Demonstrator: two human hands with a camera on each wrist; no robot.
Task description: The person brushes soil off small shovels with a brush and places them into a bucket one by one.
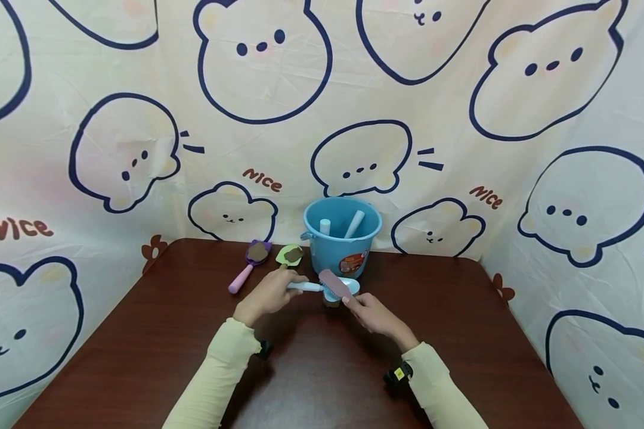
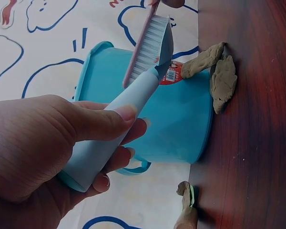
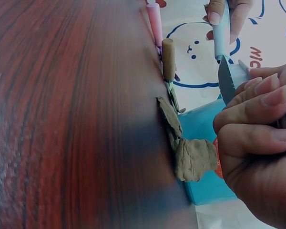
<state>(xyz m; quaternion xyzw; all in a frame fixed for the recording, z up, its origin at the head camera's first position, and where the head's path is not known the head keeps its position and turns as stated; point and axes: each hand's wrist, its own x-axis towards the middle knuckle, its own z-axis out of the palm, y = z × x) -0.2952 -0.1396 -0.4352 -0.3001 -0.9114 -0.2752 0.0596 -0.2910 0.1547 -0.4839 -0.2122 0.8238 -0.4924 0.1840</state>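
In front of the bucket (image 1: 324,253), a shovel (image 1: 307,286) was clamped by the left grip (image 1: 271,291), a brush (image 1: 334,283) by the right grip (image 1: 377,314); through overhard strokes, the bucket could be knocked.

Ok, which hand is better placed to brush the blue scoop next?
Probably the right hand: it holds the pink brush, its bristles facing the blue scoop's head, while the left hand grips the scoop's handle.

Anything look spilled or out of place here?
Probably: loose clay lies directly on the table in front of the blue bucket, beneath the held blue shovel. Odd because the purple shovel and green shovel each carry their clay.
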